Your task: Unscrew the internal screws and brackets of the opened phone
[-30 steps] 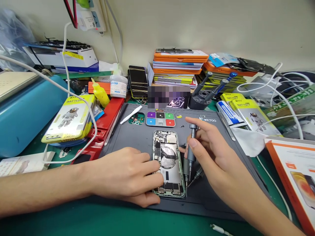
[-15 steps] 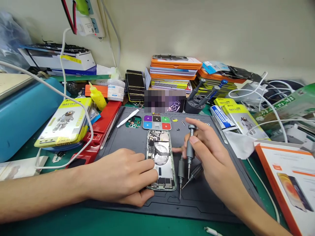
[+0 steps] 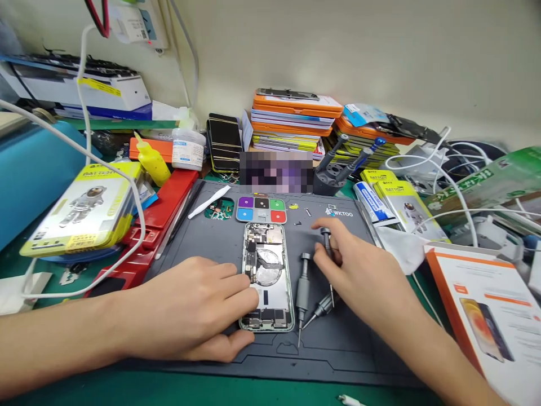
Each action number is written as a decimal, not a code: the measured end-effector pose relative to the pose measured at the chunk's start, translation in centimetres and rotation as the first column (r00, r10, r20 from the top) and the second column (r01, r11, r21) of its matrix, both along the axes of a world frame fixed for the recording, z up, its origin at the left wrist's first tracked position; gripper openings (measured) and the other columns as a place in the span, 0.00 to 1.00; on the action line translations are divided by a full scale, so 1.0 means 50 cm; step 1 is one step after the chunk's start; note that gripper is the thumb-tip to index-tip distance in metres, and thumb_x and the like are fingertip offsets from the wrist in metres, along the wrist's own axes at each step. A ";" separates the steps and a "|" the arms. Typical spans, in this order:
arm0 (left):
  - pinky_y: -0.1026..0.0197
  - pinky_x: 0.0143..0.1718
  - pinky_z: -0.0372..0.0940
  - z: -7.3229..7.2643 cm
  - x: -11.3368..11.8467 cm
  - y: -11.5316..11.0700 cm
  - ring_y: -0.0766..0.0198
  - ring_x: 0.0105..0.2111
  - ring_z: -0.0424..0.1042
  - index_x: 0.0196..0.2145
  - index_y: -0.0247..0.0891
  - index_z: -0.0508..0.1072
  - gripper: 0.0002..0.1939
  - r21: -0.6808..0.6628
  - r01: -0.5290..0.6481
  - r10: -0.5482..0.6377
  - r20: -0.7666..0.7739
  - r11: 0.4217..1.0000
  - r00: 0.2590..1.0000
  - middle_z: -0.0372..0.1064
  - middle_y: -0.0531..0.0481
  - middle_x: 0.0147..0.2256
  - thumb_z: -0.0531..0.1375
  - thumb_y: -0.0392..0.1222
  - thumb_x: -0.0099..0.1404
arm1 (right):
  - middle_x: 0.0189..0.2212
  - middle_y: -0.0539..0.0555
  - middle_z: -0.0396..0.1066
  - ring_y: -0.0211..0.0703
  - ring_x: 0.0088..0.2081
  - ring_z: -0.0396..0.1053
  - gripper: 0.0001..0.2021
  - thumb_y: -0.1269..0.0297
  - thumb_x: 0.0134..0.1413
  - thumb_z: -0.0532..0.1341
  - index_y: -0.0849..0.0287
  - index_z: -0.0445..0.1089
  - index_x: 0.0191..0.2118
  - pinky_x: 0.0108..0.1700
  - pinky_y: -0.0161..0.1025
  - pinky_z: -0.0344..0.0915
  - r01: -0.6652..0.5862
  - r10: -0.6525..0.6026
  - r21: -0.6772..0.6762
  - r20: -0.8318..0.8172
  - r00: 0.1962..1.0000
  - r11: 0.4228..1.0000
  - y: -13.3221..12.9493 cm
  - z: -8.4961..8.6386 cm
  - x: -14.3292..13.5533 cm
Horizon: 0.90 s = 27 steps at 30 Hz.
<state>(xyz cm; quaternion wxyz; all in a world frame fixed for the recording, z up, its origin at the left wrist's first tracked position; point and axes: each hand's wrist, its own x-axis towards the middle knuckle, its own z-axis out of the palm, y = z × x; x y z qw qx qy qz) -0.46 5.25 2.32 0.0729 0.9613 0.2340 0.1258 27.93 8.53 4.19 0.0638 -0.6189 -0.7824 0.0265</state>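
Note:
An opened phone (image 3: 270,282), its inner parts exposed, lies upright on the dark mat (image 3: 203,361). My left hand (image 3: 211,307) is closed on the phone's lower left edge. To the right, my right hand (image 3: 355,259) holds a grey screwdriver (image 3: 327,242) between thumb and fingers, its tip pointing down toward the mat. Between phone and hand lies a second screwdriver (image 3: 302,287). A third screwdriver (image 3: 323,307) lies slanted beneath the held one. Just above the phone is a tray of coloured squares (image 3: 261,210).
A white pry tool (image 3: 208,202) and a small green board (image 3: 220,209) lie at the upper left of the mat. Behind stands a round screwdriver holder (image 3: 332,179). Battery boxes (image 3: 84,208), a red case (image 3: 169,208) and a phone box (image 3: 486,316) flank the mat.
The view has shifted, moving most things slightly left. My right hand has drawn the held screwdriver away from the one beside the phone and changed its finger position. My left hand stays at the phone.

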 end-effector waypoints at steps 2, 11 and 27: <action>0.51 0.26 0.57 -0.003 0.000 -0.002 0.59 0.29 0.68 0.38 0.41 0.71 0.05 -0.003 -0.011 0.011 0.004 1.000 1.000 0.69 0.55 0.31 0.60 0.43 0.74 | 0.27 0.46 0.77 0.46 0.23 0.73 0.08 0.63 0.70 0.56 0.50 0.67 0.52 0.26 0.38 0.54 -0.016 0.017 -0.012 0.055 0.998 1.000 -0.002 -0.003 -0.004; 0.52 0.27 0.55 -0.004 -0.002 0.000 0.60 0.29 0.66 0.36 0.41 0.68 0.07 -0.005 0.013 -0.013 -0.002 1.000 1.000 0.68 0.55 0.31 0.58 0.41 0.75 | 0.36 0.47 0.83 0.48 0.24 0.76 0.04 0.65 0.71 0.56 0.52 0.67 0.46 0.25 0.39 0.47 -0.081 0.063 0.149 0.118 0.991 0.985 -0.018 -0.023 -0.013; 0.57 0.29 0.54 -0.006 -0.005 0.015 0.62 0.30 0.67 0.38 0.43 0.62 0.13 -0.213 -0.002 0.003 0.003 0.977 1.000 0.69 0.57 0.32 0.62 0.49 0.76 | 0.30 0.53 0.76 0.50 0.31 0.73 0.21 0.46 0.75 0.54 0.53 0.68 0.33 0.37 0.45 0.58 -0.185 0.167 0.262 0.090 0.982 0.947 -0.032 -0.019 -0.020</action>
